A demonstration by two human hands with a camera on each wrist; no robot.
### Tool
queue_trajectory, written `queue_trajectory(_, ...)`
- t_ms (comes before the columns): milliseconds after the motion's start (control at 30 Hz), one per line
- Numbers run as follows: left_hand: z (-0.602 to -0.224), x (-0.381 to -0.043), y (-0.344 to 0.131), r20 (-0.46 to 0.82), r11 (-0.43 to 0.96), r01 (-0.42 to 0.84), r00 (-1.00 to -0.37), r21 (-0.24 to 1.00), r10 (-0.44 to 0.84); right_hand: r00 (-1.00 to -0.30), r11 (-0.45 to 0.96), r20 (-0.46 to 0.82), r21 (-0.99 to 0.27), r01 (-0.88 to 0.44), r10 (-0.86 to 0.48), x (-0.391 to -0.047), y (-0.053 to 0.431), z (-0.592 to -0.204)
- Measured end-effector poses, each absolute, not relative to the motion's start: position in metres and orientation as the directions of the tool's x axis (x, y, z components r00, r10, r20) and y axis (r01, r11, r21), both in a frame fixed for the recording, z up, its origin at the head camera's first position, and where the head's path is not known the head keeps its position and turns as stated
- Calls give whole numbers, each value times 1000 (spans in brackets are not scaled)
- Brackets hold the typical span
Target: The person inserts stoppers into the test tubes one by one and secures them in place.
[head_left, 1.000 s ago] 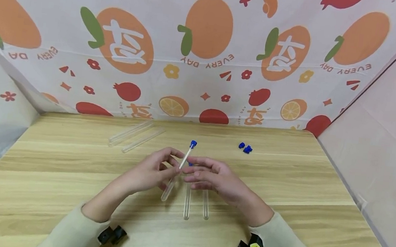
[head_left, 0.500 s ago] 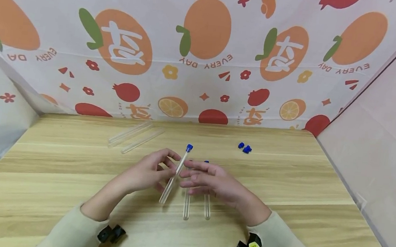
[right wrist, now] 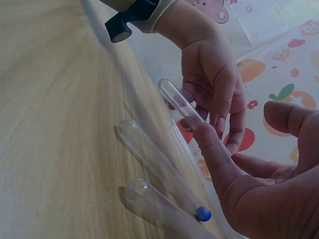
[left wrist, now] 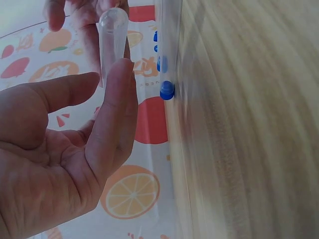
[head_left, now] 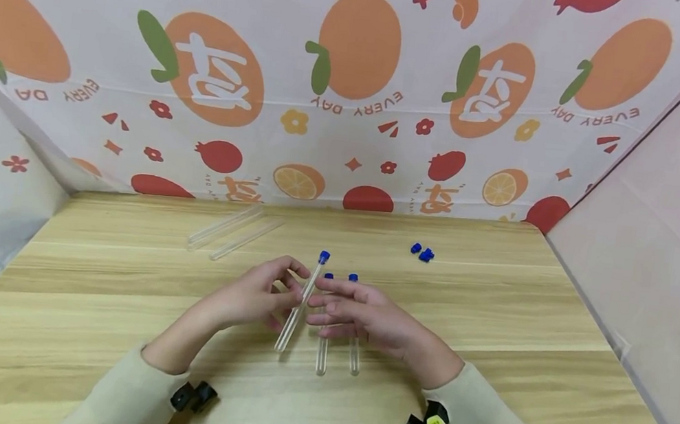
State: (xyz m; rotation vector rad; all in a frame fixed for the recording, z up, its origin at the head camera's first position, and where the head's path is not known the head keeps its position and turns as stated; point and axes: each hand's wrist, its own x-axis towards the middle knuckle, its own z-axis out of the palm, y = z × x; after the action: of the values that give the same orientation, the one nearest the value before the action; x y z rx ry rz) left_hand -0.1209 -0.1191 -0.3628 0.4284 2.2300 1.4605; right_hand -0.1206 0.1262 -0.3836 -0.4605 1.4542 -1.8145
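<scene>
A clear test tube (head_left: 287, 331) with a blue cap (head_left: 324, 257) leans between my hands, its capped end pointing away from me. My left hand (head_left: 266, 294) pinches it near the middle between thumb and fingers. From the other side, my right hand (head_left: 375, 316) reaches over with fairly straight fingers, fingertips right at the tube. The right wrist view shows the right thumb raised clear of it. Below the right hand lie two more blue-capped tubes, one tube (head_left: 321, 358) at left and another tube (head_left: 354, 357) at right, their middles hidden by the fingers.
Uncapped clear tubes (head_left: 246, 239) lie at the back left of the wooden table (head_left: 116, 327). Loose blue caps (head_left: 426, 255) sit together at the back right. A fruit-print cloth (head_left: 349, 123) rises behind the table, with pale walls at both sides.
The held tube has shifted slightly toward me and left. My right hand has moved a little, and the caps of both lying tubes now show past its fingers.
</scene>
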Motion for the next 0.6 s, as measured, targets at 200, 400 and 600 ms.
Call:
queue_trajectory(200, -362, -120, -121, -190, 384, 23, -841, 923, 507, -657, -66, -169, -946, 317, -734, -120, 126, -385)
queue_trajectory(400, -364, -119, -122, -205, 380, 8, -831, 925, 517, -656, -69, -167, -946, 317, -736, -120, 125, -390)
queue_trajectory(600, -365, -117, -122, -219, 375, -13, -829, 927, 515, -659, -67, -178, -942, 328, -731, -119, 123, -393)
